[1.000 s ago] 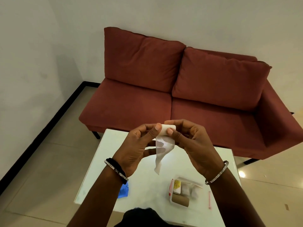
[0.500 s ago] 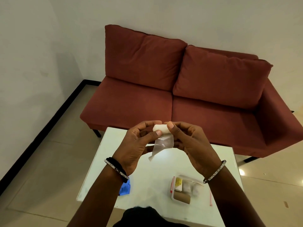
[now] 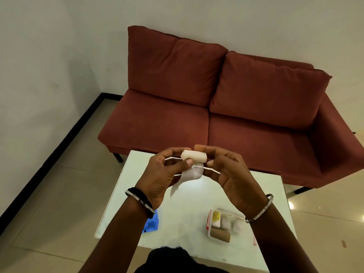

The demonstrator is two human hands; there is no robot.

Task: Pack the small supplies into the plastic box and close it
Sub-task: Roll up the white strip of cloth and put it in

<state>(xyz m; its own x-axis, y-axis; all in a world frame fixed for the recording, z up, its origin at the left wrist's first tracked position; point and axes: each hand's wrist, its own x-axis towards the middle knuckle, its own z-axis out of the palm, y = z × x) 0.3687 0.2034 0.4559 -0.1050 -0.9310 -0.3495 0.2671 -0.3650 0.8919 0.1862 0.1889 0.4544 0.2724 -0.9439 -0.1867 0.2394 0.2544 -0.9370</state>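
A white gauze bandage roll (image 3: 194,157) is held between both hands above the white table (image 3: 185,211). A loose tail of gauze hangs below the roll. My left hand (image 3: 160,174) pinches the roll's left end and the tail with thumb and fingers. My right hand (image 3: 229,174) grips the right end. The clear plastic box (image 3: 222,225) lies open on the table at the lower right, below my right wrist. It holds a brown roll, white rolls and a yellow-and-white packet, with a red strip along its left side.
A blue object (image 3: 151,223) lies on the table near its left front edge, partly behind my left forearm. A thin pink stick (image 3: 254,240) lies right of the box. A red sofa (image 3: 216,107) stands just behind the table.
The hanging gauze tail has grown shorter as the bandage winds onto the roll. Both hands stayed together above the table, with the roll now lying more level.
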